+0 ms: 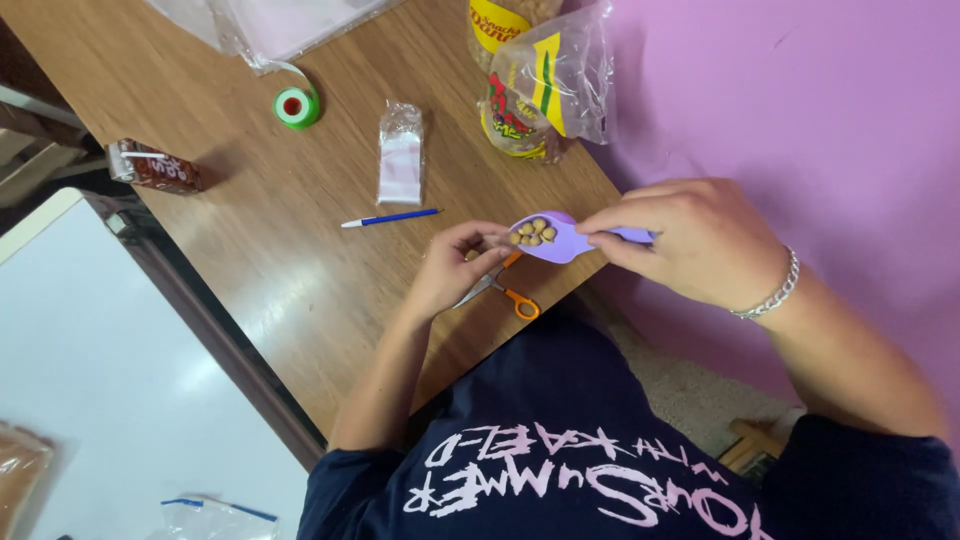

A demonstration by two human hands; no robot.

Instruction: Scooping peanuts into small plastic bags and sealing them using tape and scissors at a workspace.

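My right hand grips the handle of a purple spoon that carries several small tan nuts. My left hand hovers at the spoon's bowl, its fingertips pinching one nut beside it. Both hands are above the near edge of a wooden table. Orange-handled scissors lie on the table just under the hands. A clear bag of nuts stands behind the spoon.
A small clear zip bag and a blue pen lie mid-table. A green tape roll and plastic sheets sit farther back. A brown packet rests at the left edge. A pink wall is on the right.
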